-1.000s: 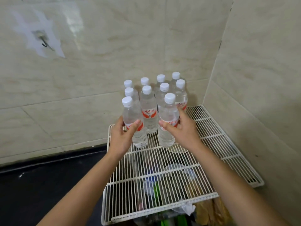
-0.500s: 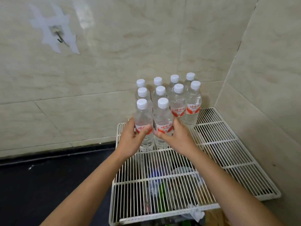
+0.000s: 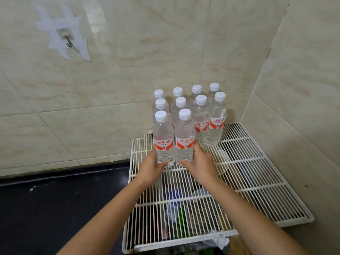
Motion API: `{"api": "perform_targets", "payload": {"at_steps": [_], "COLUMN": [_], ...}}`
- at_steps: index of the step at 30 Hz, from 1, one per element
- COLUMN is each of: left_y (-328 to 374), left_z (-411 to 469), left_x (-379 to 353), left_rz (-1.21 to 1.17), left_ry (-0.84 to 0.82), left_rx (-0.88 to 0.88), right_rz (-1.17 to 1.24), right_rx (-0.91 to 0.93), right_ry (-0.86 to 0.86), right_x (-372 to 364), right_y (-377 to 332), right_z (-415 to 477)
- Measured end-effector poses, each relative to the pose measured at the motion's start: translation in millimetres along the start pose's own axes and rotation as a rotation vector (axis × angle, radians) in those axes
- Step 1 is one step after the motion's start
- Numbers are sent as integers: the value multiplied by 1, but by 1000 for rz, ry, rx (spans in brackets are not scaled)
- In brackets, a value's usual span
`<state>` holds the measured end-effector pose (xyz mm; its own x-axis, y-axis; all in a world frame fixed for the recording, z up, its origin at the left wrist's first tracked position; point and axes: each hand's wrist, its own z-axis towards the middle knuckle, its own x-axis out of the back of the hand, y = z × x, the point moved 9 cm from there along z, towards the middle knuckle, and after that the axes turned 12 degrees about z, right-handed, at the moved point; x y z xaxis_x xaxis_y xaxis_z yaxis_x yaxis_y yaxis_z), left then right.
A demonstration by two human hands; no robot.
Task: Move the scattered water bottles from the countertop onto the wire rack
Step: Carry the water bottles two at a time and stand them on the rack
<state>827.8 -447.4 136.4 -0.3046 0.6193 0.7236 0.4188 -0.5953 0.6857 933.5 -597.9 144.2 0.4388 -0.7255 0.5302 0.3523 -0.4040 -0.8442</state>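
Head view: the left hand (image 3: 154, 167) is curled round the base of the left bottle (image 3: 163, 142), and the right hand (image 3: 199, 165) round the base of the right bottle (image 3: 184, 142). A second ago these two stood apart, gripped at label height. They have since been drawn together and now touch, upright, as a front pair at the near left of the group, and both hands have slid down below the labels. Eight more bottles (image 3: 201, 122) stand in two rows behind them at the far left of the rack (image 3: 257, 181). This pair looks placed, so letting go seems next. The dark worktop (image 3: 55, 208) lies to the left; I cannot tell if more bottles wait out of view.
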Motion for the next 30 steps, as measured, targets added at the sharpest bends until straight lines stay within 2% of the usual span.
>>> {"api": "perform_targets", "payload": {"at_steps": [5, 10, 13, 19, 23, 26, 30], "left_y": [1, 10, 7, -25, -45, -61, -88], "left_z": [3, -12, -32, -92, -136, -175, -237], "left_x": [1, 5, 17, 30, 41, 69, 100], "left_rz": [-13, 56, 195, 483, 604, 666, 752], "left_ry": [-6, -16, 62, 256, 299, 414, 479], "left_rx": [20, -35, -58, 4, 127, 227, 347], "right_rz": [-41, -128, -194, -218, -241, -244, -246], "right_rx": [-1, 6, 23, 106, 353, 523, 613], "right_ry": [1, -44, -53, -65, -6, -96, -225], "right_x": [0, 8, 16, 7, -18, -57, -112], "right_y": [-1, -2, 2, 2, -41, -70, -101], "right_z": [1, -1, -12, -52, -75, -91, -118]}}
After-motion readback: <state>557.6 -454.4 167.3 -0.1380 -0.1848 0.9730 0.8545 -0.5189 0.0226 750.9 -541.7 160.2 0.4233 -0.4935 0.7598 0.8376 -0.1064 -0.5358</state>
